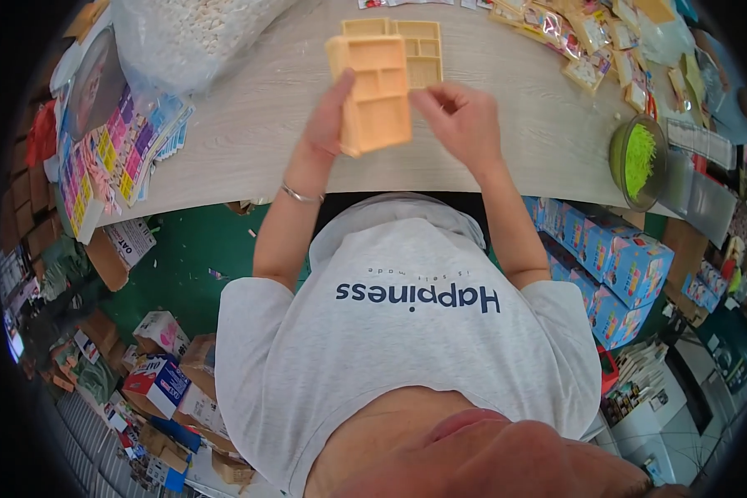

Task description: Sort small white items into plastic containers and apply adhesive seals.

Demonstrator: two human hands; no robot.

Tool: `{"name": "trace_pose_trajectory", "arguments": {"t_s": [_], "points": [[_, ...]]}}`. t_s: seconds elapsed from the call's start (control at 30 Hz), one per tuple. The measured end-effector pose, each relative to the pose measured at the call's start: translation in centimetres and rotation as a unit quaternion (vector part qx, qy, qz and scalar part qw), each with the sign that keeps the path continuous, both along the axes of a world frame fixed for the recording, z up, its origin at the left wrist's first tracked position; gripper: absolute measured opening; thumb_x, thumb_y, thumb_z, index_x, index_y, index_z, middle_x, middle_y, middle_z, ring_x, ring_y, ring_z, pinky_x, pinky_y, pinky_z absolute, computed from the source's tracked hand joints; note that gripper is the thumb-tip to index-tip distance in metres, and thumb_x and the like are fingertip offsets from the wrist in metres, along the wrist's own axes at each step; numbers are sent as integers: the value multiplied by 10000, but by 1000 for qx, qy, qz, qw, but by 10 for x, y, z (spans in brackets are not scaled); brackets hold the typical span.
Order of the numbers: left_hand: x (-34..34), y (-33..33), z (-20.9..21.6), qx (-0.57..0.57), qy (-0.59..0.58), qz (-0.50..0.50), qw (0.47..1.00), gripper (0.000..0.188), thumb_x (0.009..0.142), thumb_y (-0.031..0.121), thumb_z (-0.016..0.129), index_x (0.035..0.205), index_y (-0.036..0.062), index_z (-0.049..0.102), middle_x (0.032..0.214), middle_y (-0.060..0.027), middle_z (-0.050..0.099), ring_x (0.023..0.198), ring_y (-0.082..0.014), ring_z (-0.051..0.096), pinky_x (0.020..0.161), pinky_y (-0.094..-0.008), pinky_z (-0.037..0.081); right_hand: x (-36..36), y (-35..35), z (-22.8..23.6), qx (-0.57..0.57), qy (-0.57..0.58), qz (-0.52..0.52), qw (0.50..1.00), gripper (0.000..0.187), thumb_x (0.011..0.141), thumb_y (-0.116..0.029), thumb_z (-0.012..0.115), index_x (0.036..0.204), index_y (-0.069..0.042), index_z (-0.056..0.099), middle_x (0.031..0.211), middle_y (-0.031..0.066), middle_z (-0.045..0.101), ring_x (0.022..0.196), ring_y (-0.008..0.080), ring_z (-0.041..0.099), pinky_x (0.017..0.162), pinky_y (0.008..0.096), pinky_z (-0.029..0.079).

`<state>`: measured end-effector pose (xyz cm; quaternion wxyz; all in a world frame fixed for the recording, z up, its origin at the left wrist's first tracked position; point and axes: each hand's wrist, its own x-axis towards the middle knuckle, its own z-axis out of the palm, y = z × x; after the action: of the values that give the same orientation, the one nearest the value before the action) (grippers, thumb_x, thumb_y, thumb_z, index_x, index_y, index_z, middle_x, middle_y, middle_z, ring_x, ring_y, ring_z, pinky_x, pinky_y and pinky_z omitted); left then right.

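My left hand [330,112] grips a peach-orange plastic compartment tray [380,124] by its left side, tilted above the table. Its thick edge suggests several trays nested together, though I cannot count them. Close by the tray's right edge is my right hand [461,124], fingers curled and closed; what they hold, if anything, is hidden. Whether it touches the tray I cannot tell. Behind the held tray, pale yellow compartment trays [423,50] lie on the table, partly covered by it.
A big clear bag of whitish pieces [192,37] sits at the far left, near colourful printed sheets [133,153]. Small wrapped packets [589,62] spread over the far right. A bowl of bright green strands [639,162] stands at the right table edge, above blue printed boxes [635,266].
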<state>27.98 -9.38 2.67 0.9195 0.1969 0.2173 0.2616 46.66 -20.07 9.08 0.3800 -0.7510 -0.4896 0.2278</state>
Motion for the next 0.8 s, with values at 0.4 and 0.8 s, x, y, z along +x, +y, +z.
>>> {"name": "trace_pose_trajectory", "arguments": {"t_s": [0.4, 0.8], "points": [[1, -49, -21, 189, 149, 46, 970, 610, 968, 201, 677, 1466, -22, 404, 1366, -127, 574, 1221, -227, 594, 1001, -391, 526, -19, -27, -32, -4, -25, -34, 999, 138, 831, -186, 749, 899, -66, 764, 800, 108, 734, 673, 232, 713, 617, 332, 563], [-12, -40, -43, 205, 132, -13, 970, 747, 979, 370, 665, 1524, -3, 315, 1474, -168, 483, 1304, -318, 553, 1053, -454, 509, -27, -40, -60, -50, -78, -17, 996, 160, 828, -241, 656, 773, -93, 684, 816, 123, 701, 735, 335, 695, 644, 454, 553]]}}
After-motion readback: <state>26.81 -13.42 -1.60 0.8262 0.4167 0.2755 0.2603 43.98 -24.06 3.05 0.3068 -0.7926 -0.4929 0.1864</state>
